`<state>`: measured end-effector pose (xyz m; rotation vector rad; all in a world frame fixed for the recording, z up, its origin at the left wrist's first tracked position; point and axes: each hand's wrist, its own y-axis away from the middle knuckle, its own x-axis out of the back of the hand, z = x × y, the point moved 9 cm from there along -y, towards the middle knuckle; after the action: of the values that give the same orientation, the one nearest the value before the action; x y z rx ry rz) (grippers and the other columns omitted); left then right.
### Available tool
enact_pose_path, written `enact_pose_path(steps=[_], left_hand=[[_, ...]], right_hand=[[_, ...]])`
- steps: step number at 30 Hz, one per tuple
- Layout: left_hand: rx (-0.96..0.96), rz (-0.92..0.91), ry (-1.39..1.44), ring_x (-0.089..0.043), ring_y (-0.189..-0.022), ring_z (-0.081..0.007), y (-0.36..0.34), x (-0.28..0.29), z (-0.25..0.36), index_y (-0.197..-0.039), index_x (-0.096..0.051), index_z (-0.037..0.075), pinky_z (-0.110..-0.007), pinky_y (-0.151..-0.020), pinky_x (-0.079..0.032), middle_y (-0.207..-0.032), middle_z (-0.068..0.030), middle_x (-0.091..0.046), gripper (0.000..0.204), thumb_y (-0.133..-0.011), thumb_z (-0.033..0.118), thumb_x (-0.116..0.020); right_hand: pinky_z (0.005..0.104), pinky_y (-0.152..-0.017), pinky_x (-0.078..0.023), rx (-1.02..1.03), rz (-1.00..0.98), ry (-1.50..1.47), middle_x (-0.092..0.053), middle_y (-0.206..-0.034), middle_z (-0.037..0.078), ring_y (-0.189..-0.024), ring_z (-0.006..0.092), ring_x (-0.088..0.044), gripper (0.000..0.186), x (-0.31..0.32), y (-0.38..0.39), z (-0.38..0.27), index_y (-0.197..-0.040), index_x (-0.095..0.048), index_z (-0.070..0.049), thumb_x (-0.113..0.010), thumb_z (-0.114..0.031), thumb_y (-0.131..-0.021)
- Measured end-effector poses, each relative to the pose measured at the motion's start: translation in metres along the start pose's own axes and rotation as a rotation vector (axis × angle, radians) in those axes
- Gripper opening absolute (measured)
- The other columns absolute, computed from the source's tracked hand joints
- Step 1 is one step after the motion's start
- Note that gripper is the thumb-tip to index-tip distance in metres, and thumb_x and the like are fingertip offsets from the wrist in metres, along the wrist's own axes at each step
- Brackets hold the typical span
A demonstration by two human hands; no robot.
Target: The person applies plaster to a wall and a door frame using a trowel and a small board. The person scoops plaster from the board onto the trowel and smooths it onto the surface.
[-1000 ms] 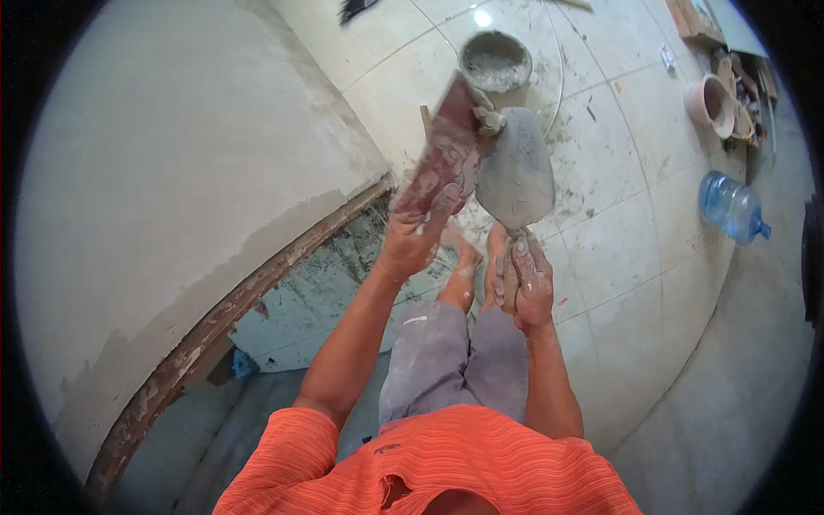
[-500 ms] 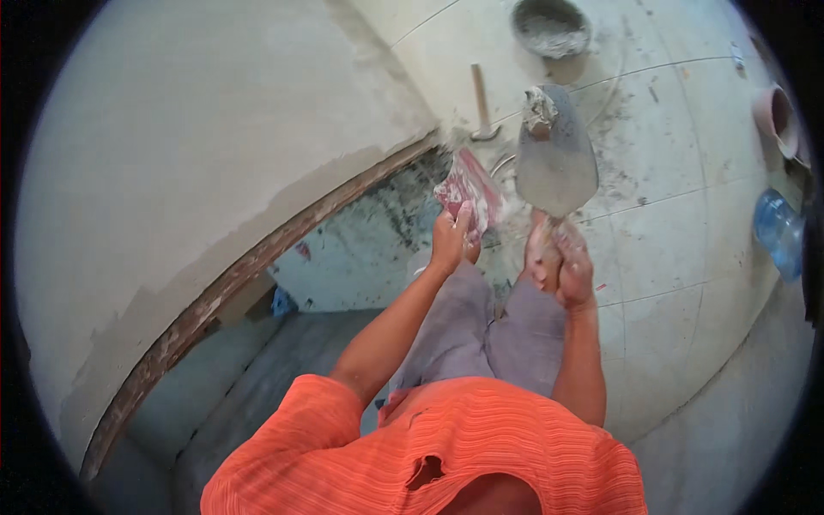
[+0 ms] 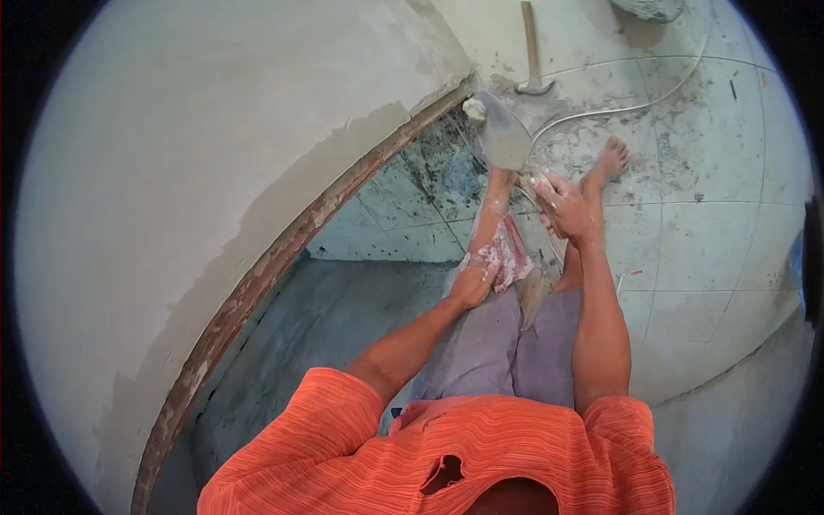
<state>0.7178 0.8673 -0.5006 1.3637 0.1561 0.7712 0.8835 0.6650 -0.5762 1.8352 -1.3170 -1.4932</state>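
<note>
My right hand (image 3: 562, 206) is closed around the handle of a pointed trowel (image 3: 506, 142). Its grey blade reaches away from me to the raw edge of the wall (image 3: 330, 219), and a lump of wet plaster (image 3: 474, 109) sits near the blade's far left end. Closer to my body, my left hand (image 3: 474, 283) grips a limp-looking red piece (image 3: 515, 253) smeared with white plaster, perhaps a cloth or sheet. It hangs over my lower leg, below the trowel.
On the tiled floor (image 3: 687, 249), a hammer (image 3: 532, 51) lies beyond the trowel. A pale cable (image 3: 614, 112) curves across the tiles. At the upper edge, a tub of grey mix (image 3: 651, 7) is partly cut off. Plaster crumbs lie around my bare foot (image 3: 611, 159).
The trowel has swung left to the wall's edge with my right hand. My left hand and the red piece have come nearer my body. The whole view has shifted.
</note>
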Motion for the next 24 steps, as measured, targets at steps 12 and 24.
enact_pose_path(steps=[12, 24], left_hand=[[-0.130, 0.156, -0.195, -0.057, -0.121, -0.0420, 0.000, 0.053, 0.004, -0.085, -0.076, -0.003, -0.053, -0.119, -0.030, -0.096, -0.0275, -0.071, 0.061, -0.108, 0.039, -0.038], [-0.087, 0.048, -0.280, -0.057, -0.118, -0.0468, -0.004, 0.060, -0.005, -0.118, -0.066, -0.004, -0.054, -0.115, -0.034, -0.120, -0.0276, -0.066, 0.046, -0.107, 0.035, -0.044]], right_hand=[[0.0362, -0.106, -0.046, 0.375, 0.040, 0.413, -0.069, -0.133, 0.013, -0.123, 0.0275, -0.064, 0.048, -0.067, -0.116, -0.029, -0.134, -0.066, -0.008, -0.066, -0.037, -0.096], [0.0499, -0.084, -0.055, 0.431, 0.437, 0.880, -0.072, -0.107, 0.017, -0.096, 0.0392, -0.070, 0.048, -0.120, -0.070, -0.057, -0.138, -0.062, -0.019, -0.063, -0.043, -0.097]])
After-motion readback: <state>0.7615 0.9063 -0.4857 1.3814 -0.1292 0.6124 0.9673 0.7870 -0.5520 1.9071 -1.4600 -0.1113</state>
